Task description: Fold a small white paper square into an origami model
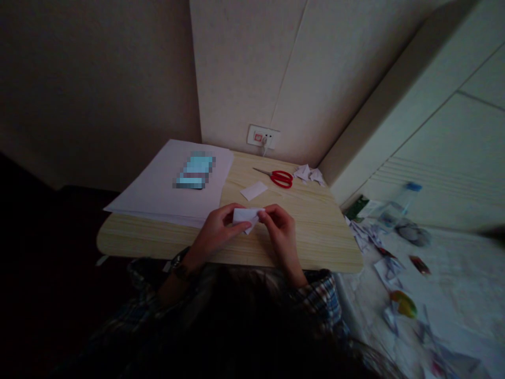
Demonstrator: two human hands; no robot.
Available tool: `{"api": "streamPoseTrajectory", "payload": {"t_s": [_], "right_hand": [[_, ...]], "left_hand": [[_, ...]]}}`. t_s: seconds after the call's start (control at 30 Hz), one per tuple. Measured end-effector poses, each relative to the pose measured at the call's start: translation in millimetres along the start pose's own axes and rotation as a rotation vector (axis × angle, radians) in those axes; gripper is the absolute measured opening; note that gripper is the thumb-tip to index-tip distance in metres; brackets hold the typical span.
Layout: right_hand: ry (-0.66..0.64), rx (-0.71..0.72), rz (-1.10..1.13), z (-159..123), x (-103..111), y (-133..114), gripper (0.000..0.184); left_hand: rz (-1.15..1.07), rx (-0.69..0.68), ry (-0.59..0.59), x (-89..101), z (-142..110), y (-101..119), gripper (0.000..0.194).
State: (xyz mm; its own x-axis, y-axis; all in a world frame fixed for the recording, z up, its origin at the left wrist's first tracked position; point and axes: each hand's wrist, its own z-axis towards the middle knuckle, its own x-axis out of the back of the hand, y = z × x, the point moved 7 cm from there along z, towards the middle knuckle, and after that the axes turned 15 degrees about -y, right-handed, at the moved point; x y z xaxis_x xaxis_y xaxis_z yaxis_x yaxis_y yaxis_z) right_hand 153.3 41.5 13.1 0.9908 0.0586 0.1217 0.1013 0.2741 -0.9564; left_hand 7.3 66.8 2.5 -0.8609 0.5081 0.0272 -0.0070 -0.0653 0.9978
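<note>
Between my two hands is a small piece of folded white paper (245, 216), held above the front part of the wooden table (315, 231). My left hand (218, 227) pinches its left side, the thumb lying along the lower edge. At its right end, the thumb and fingers of my right hand (281, 226) close on the corner. A small white paper rectangle (254, 190) lies flat just beyond the hands. Farther back rest scissors with red handles (281, 179), blades pointing left.
Large white sheets (158, 179) cover the table's left side, with a phone (196, 171) on them. Folded paper pieces (309, 173) sit at the back right corner. A wall socket (263, 137) holds a plug. Right of the table, a clear bottle (398, 208) and scattered papers lie on a white surface.
</note>
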Motion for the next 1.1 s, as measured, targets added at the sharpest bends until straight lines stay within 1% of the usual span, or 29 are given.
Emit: {"api": "streamPoseTrajectory", "payload": {"t_s": [0.3, 0.43, 0.53, 0.73, 0.9, 1.1], "right_hand": [[0.006, -0.018, -0.068, -1.0, 0.0, -2.3, 0.019], [-0.057, -0.035, -0.020, 1.1, -5.3, 0.5, 0.015], [-0.093, -0.039, -0.026, 1.8, -8.0, 1.8, 0.016], [-0.080, -0.033, -0.106, 0.3, -5.9, 1.6, 0.021], [-0.099, -0.039, -0.072, -0.3, -7.0, 0.6, 0.023], [-0.050, 0.038, -0.103, -1.4, -1.5, -6.3, 0.025]], "left_hand": [[0.007, -0.008, -0.018, 0.2, 2.3, -6.5, 0.034], [0.028, -0.026, 0.000, 1.5, 1.0, -0.6, 0.030], [0.010, -0.039, 0.005, 1.5, 0.2, 3.2, 0.029], [0.024, -0.050, -0.001, 1.1, 0.1, 1.9, 0.027], [0.036, -0.053, -0.031, 0.3, 1.5, -2.2, 0.025], [0.003, -0.015, -0.019, 2.3, 1.5, -3.8, 0.033]]}}
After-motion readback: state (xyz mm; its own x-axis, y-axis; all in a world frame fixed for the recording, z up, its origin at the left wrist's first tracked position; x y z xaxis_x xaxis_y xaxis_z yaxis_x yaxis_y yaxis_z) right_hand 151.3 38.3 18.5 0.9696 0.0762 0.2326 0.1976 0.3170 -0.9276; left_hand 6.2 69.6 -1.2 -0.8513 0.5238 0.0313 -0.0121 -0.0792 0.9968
